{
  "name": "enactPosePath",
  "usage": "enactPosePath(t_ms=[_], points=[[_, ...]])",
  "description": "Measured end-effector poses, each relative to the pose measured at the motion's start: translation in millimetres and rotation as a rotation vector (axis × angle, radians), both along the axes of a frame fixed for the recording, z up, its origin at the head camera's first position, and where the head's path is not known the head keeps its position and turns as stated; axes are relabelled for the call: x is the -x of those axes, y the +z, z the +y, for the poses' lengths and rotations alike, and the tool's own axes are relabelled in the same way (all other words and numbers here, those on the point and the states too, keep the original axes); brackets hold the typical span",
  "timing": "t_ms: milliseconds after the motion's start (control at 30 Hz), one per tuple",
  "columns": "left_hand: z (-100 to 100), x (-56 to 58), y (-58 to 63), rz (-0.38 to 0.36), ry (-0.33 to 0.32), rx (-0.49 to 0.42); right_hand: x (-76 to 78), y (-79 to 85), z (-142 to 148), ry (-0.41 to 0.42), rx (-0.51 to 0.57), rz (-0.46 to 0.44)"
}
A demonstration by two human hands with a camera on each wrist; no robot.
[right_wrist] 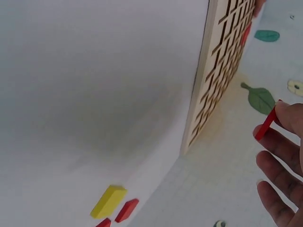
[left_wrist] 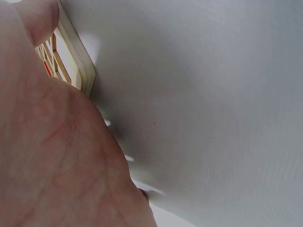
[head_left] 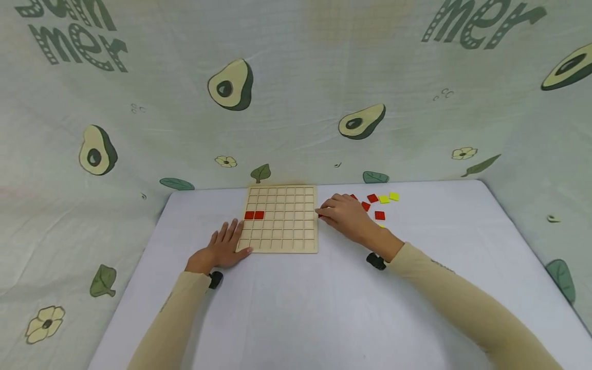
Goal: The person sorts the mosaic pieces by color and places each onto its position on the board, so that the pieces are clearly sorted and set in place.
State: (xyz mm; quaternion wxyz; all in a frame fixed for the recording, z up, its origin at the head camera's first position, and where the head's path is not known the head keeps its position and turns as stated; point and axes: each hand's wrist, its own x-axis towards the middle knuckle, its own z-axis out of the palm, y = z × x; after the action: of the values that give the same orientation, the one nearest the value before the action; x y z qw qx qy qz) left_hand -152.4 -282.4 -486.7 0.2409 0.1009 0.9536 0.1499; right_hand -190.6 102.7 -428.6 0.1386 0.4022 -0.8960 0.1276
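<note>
A wooden grid board (head_left: 282, 246) lies flat on the white table, with two red square tiles (head_left: 254, 215) side by side in a row at its left edge. My left hand (head_left: 223, 250) rests spread at the board's lower left corner, thumb along the front edge; the left wrist view shows mostly its palm beside the board's edge (left_wrist: 85, 71). Just off the board's right side, my right hand (head_left: 347, 216) pinches a red tile (right_wrist: 266, 124) between thumb and index finger. In the right wrist view its other fingers (right_wrist: 279, 172) are loosely bent.
Right of the board lie loose red tiles (head_left: 380, 215) and yellow tiles (head_left: 394, 196), some partly hidden by the right hand. A patterned cloth (head_left: 296, 103) with avocados and leaves stands behind the white table (head_left: 296, 308).
</note>
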Motion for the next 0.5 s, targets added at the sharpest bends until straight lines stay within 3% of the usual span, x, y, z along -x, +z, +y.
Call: enactPosePath(t_ms=[500], points=[[-3.7, 3.5, -8.2, 0.007, 0.007, 0.012, 18.0, -13.5, -73.9, 0.018, -0.003, -0.066]])
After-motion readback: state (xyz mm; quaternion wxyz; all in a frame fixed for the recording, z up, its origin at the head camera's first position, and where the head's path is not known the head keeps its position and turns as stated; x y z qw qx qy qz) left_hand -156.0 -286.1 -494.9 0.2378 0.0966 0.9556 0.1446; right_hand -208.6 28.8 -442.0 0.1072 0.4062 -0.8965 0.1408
